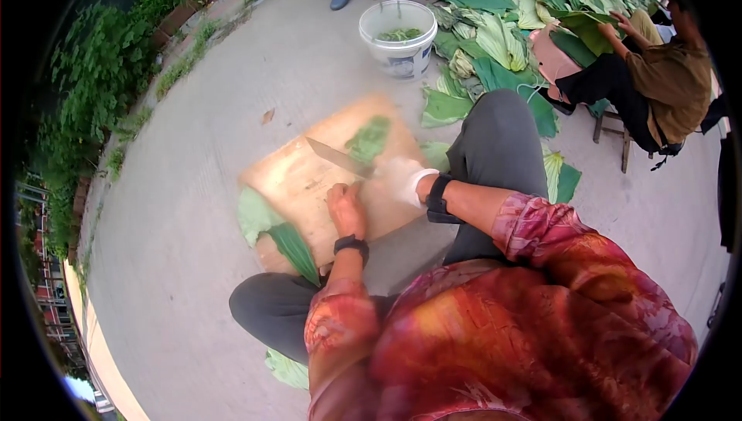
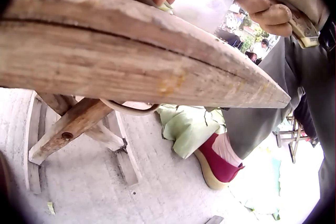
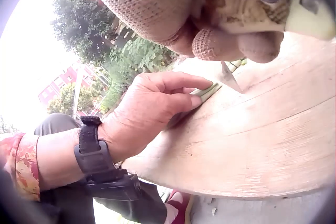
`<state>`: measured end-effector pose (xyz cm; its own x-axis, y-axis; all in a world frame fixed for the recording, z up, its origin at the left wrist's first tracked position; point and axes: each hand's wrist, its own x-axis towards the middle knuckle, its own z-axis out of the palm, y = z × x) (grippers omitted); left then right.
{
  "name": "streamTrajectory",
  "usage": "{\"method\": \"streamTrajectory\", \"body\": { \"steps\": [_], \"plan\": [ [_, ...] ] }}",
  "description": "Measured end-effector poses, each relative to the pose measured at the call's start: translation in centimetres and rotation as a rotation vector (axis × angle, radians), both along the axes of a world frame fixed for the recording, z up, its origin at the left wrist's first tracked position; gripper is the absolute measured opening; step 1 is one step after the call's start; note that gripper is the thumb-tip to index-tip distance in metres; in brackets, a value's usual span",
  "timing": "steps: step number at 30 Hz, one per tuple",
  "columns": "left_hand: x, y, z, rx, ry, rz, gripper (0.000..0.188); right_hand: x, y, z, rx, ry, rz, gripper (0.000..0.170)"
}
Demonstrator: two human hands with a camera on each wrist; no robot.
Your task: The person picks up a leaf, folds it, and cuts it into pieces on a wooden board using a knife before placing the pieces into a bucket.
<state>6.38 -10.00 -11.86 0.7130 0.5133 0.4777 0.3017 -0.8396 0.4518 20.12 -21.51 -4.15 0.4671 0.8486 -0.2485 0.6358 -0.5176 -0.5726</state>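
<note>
My bare left hand point(image 1: 346, 211) rests over the wooden board point(image 1: 297, 170). In the right wrist view, its thumb and fingers pinch a thin folded green leaf strip point(image 3: 208, 92) against the wood. My right hand point(image 1: 393, 180), in a whitish knit glove, grips a knife by its handle point(image 2: 303, 28), which is patterned. The knife's blade point(image 1: 334, 157) points left over the board in the head view, its lower corner close to the end of the strip. A green leaf piece point(image 1: 369, 139) lies on the board beyond the blade.
Leaves point(image 1: 292, 249) hang over the board's left edge. A wooden folding stand point(image 2: 73, 129) shows under the board. Beyond stands a white bucket point(image 1: 398, 46) with green pieces inside. Lotus leaves point(image 1: 498, 39) spread behind it, and a seated person point(image 1: 665, 73) handles one at right.
</note>
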Motion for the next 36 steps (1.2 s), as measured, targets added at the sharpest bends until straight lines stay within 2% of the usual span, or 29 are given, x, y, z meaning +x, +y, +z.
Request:
{"method": "streamTrajectory", "body": {
  "steps": [3,6,9,15,19,24,27,36],
  "plan": [
    [0.2,-0.1,0.1,-0.028,-0.025,-0.002,0.025,0.2,-1.1,1.4,0.004,0.011,-0.007,0.032],
    [1.0,-0.4,0.4,-0.032,-0.074,-0.011,0.025,0.0,-2.1,0.1,0.085,-0.052,-0.008,0.034],
    [1.3,-0.7,0.3,-0.027,-0.082,-0.017,0.026,-0.9,-2.9,2.0,-0.021,-0.031,0.023,0.034],
    [0.9,-0.9,1.0,0.018,-0.031,0.012,0.032,-0.8,-2.2,0.8,-0.06,-0.103,0.074,0.032],
    [0.3,-0.8,0.8,0.037,-0.009,-0.007,0.036,-1.1,-1.2,1.9,-0.081,-0.076,0.094,0.032],
    [-0.3,-0.9,0.9,-0.025,-0.01,-0.042,0.029,0.0,0.3,-0.8,-0.02,-0.068,0.075,0.034],
    [-0.3,-0.7,0.8,-0.015,-0.038,-0.051,0.028,0.0,-1.1,0.3,0.054,-0.013,0.029,0.036],
    [0.9,-0.8,0.7,0.05,-0.046,-0.033,0.023,-1.1,-2.6,0.6,-0.014,-0.067,0.065,0.033]
  ]
}}
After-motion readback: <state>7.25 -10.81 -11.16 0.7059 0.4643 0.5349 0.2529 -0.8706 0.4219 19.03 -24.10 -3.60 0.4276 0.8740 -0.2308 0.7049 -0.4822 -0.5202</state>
